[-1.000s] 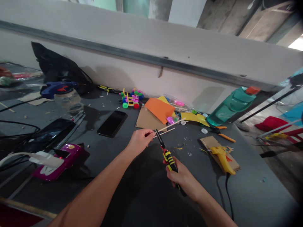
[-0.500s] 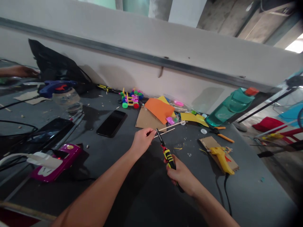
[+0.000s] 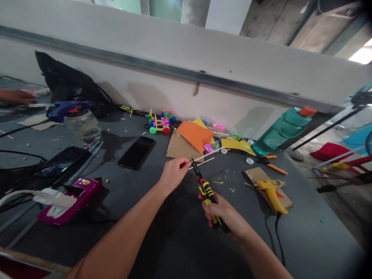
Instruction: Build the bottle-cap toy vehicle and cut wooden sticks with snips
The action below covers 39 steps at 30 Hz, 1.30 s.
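Observation:
My left hand (image 3: 174, 173) pinches the end of a thin wooden stick (image 3: 207, 155) that points away to the right. In my right hand (image 3: 219, 213) are black-and-yellow long-nose pliers (image 3: 205, 188), their handles spread apart. The tips of the pliers lie at the stick, right beside my left fingertips; whether the jaws bite on it is too small to tell. A second wooden stick (image 3: 207, 161) lies close alongside on the dark table (image 3: 180, 240). Behind are a piece of cardboard (image 3: 178, 147) and an orange sheet (image 3: 195, 135).
At right are a yellow glue gun (image 3: 271, 192) on cardboard, orange-handled cutters (image 3: 276, 169) and a teal bottle (image 3: 281, 130). Left stand a phone (image 3: 137, 153), a magenta power strip (image 3: 69, 203) and a blue glue gun (image 3: 69, 108). Another person's hand (image 3: 17, 97) is far left.
The pliers' handles have spread wider in my right hand, while my left hand stays almost in place. The other person's hand at far left has shifted left and down.

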{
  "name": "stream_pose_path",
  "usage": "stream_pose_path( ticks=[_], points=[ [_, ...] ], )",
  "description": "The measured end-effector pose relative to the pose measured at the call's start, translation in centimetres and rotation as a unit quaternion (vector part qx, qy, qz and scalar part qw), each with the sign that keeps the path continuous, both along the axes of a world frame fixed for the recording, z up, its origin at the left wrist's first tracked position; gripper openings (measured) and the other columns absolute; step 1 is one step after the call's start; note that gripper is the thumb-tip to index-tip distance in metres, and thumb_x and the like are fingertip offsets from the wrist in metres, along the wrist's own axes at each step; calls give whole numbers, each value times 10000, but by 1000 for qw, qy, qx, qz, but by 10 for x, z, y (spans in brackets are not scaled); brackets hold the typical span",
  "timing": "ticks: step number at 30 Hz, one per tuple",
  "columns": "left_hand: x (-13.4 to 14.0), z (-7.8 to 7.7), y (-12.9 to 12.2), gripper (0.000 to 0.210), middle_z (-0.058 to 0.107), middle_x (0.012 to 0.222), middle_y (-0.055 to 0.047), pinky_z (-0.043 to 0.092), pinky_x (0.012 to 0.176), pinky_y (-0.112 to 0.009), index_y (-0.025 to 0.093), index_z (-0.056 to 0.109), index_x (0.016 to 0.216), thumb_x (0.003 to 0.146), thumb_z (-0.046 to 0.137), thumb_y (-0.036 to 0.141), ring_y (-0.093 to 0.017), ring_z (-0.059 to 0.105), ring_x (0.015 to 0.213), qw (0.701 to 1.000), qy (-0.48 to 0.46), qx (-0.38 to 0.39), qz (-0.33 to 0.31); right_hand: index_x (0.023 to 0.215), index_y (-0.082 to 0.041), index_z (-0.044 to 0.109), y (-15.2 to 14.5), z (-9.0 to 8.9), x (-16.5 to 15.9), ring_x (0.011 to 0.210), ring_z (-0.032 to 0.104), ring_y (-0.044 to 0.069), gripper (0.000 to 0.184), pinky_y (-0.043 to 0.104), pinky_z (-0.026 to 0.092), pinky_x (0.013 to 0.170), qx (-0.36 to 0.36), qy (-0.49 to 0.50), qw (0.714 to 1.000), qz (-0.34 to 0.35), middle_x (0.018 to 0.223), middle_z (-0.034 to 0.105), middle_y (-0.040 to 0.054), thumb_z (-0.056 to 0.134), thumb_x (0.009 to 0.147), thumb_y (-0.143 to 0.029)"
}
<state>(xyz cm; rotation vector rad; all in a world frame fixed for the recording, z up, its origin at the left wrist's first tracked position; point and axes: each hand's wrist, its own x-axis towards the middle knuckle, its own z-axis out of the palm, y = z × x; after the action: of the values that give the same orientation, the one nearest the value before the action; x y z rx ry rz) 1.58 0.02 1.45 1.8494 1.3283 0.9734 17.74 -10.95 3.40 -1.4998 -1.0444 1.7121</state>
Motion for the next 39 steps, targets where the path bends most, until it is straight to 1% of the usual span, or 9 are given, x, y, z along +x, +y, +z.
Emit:
stream_pose_path(
  ticks=[3,6,11,16,22,27,30,34,39],
  points=[
    [-1,0,1,214,621,665,20,361,577,-215,203,653,767,802,467,303,-122,536,612,999,17,40,-5,945,-174,429,0,2,0,454,399,77,395,219,367,448,-2,2,1000,10,570,448,-67,553,600,-320],
    [-2,0,2,205,641,706,14,358,595,-215,204,657,777,805,470,283,-121,542,634,998,29,59,-13,948,-174,428,0,0,1,459,393,78,383,217,365,447,1,5,1000,12,568,443,-68,542,603,-295],
    [-2,0,2,210,630,689,15,354,593,-214,198,651,778,815,466,293,-119,539,632,997,36,66,-23,948,-181,426,1,-6,1,405,333,64,383,196,304,395,11,-20,1000,10,527,392,-91,474,570,-224],
    [1,0,1,207,649,727,13,362,600,-214,201,653,799,814,477,308,-118,548,646,998,26,60,-7,935,-196,437,0,-4,0,396,344,51,367,197,287,394,18,-81,996,12,591,404,-78,455,569,-207],
    [3,2,0,222,620,659,19,358,561,-210,194,651,779,810,480,333,-107,513,580,999,16,52,8,918,-195,425,1,-7,-1,408,350,49,344,193,281,399,33,-111,993,27,611,390,-74,448,576,-174],
    [4,1,0,225,572,588,30,351,527,-207,191,643,750,803,482,338,-107,504,545,999,10,43,16,861,-183,441,3,-9,-1,482,379,65,278,200,282,462,74,-166,983,36,608,403,-60,444,589,-121],
    [4,-1,1,229,557,573,36,348,513,-206,194,636,739,808,476,342,-104,499,527,999,9,41,21,840,-182,443,4,-8,-2,501,380,73,263,207,285,479,82,-183,979,35,608,412,-53,444,587,-109],
    [4,-3,1,221,559,572,35,354,513,-207,199,633,736,810,480,341,-109,512,536,999,11,43,26,848,-187,438,5,-9,-2,470,377,67,285,205,279,454,67,-170,983,34,599,401,-60,447,572,-116],
    [6,-6,1,205,612,623,22,384,544,-209,205,648,764,814,488,323,-119,551,578,998,11,57,27,928,-203,429,4,-10,1,398,365,63,357,205,287,399,8,-98,995,27,571,384,-80,447,572,-175]
  ],
)
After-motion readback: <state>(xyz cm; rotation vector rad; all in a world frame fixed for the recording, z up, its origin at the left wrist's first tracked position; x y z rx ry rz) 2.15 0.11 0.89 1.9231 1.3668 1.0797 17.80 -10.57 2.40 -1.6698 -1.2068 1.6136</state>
